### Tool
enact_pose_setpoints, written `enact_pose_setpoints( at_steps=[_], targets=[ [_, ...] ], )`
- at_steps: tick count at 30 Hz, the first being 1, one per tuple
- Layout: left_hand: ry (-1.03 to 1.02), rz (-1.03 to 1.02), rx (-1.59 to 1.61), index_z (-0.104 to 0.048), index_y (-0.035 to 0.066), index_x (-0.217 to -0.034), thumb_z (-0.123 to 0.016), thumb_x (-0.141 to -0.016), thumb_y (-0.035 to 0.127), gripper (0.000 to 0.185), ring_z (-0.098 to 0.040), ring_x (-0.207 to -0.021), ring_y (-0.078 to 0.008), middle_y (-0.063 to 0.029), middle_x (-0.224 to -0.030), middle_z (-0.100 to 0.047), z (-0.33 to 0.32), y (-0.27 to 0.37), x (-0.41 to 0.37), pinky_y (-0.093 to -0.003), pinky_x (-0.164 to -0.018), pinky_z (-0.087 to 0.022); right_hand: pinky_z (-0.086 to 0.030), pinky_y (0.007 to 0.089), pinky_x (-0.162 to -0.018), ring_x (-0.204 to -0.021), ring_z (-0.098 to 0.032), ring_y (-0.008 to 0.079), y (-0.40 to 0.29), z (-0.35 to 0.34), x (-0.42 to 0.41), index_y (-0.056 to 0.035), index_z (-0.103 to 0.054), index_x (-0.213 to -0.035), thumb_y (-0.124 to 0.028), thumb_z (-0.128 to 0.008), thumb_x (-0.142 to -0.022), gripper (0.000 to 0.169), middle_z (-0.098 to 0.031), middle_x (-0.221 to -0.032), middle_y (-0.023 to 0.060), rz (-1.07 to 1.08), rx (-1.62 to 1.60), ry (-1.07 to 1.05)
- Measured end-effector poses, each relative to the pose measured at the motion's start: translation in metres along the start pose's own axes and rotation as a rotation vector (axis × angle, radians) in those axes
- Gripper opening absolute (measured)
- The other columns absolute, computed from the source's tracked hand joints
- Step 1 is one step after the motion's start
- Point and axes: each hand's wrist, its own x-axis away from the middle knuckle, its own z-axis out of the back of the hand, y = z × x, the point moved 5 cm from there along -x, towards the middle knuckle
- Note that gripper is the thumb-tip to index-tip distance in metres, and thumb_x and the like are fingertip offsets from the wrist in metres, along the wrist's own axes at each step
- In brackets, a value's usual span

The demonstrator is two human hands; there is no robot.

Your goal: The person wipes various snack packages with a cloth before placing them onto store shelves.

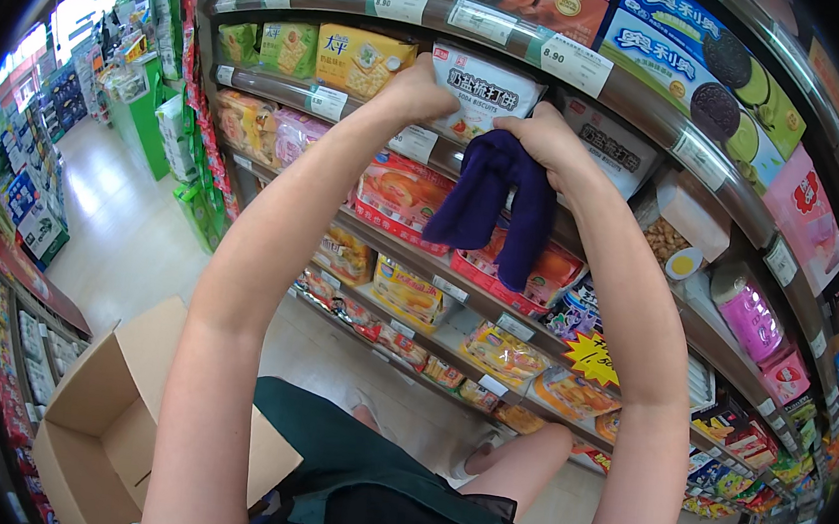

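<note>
A white pack of soda biscuits (479, 91) stands upright on the upper shelf, between my two hands. My left hand (427, 94) grips its left edge. With my right hand (542, 142) I hold a dark purple cloth (497, 190), and the thumb and fingers of that hand rest at the pack's right edge. The cloth hangs in two folds over the shelf edge, partly hiding red-trimmed bread packs below. To the left of the pack is a yellow cracker box (366, 61); to the right, partly behind my right hand, a second white biscuit pack (613, 146).
An open cardboard box (85, 450) stands at my lower left. Lower shelves carry packaged bread (409, 291), and a yellow starburst price sign (594, 358) sticks out from one edge. Blue cookie boxes (705, 77) sit above. An aisle floor (115, 190) runs off to the left.
</note>
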Motion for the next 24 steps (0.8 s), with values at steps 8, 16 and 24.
enact_pose_setpoints(
  at_steps=[8, 16, 24],
  targets=[
    [0.112, 0.166, -0.419, -0.037, -0.007, -0.113, -0.055, -0.074, 0.023, 0.053, -0.058, -0.099, -0.0342, -0.0262, -0.103, -0.058, -0.007, 0.012, 0.007, -0.0388, -0.083, -0.046, -0.049, 0.0337, -0.053, -0.064, -0.062, 0.0221, 0.005, -0.009, -0.027, 0.0103, -0.056, -0.092, -0.011, -0.062, -0.076, 0.027, -0.062, -0.082, 0.0153, -0.018, -0.063, -0.002],
    [0.287, -0.003, -0.383, -0.041, -0.009, -0.1, -0.054, -0.071, 0.011, 0.037, -0.06, -0.082, -0.0405, -0.0286, -0.085, -0.06, -0.01, 0.019, 0.029, -0.0457, -0.072, -0.048, -0.05, 0.0315, -0.047, -0.06, -0.061, 0.0193, 0.007, -0.006, -0.012, 0.0139, -0.044, -0.097, -0.011, -0.066, -0.076, 0.039, -0.06, -0.08, 0.0164, -0.022, -0.332, -0.03],
    [0.32, -0.453, -0.539, -0.041, -0.003, -0.115, -0.054, -0.076, 0.012, 0.044, -0.059, -0.087, -0.0355, -0.0229, -0.09, -0.06, 0.051, 0.034, 0.122, -0.043, -0.076, -0.047, -0.035, 0.0316, -0.095, -0.111, -0.047, 0.0202, -0.004, 0.007, 0.106, -0.0008, -0.03, -0.133, -0.012, -0.057, -0.084, 0.057, -0.049, -0.122, 0.0168, 0.462, -0.334, 0.116]
  ],
)
